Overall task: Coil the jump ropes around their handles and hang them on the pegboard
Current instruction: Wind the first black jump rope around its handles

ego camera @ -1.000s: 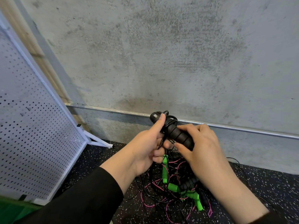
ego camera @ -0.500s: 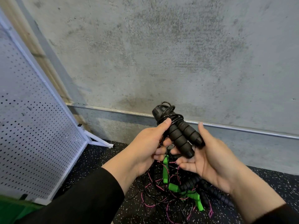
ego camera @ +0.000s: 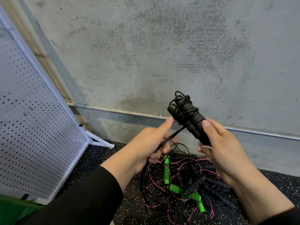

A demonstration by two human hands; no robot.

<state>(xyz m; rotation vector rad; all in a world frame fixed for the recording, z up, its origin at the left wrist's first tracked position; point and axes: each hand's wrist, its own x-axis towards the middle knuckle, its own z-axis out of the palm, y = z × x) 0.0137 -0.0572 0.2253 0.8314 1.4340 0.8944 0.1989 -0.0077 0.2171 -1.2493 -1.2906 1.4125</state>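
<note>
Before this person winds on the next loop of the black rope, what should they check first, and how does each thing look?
1. Right hand holds the black handles: ok.
2. Left hand grips the black rope: ok.
3. Rope between hand and handles taut: ok.
4. Earlier loops sit tight on the handles: ok.
5. Loose end free of the floor pile: cannot tell.
6. Pegboard hook ready: cannot tell.

Hands (ego camera: 224, 148) coiling black jump rope (ego camera: 190, 117).

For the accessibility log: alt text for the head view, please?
A right hand holds paired black handles half-wrapped in rope, while the left hand pulls the rope taut. Tangled ropes lie on the floor below; a white pegboard stands at left.
</note>
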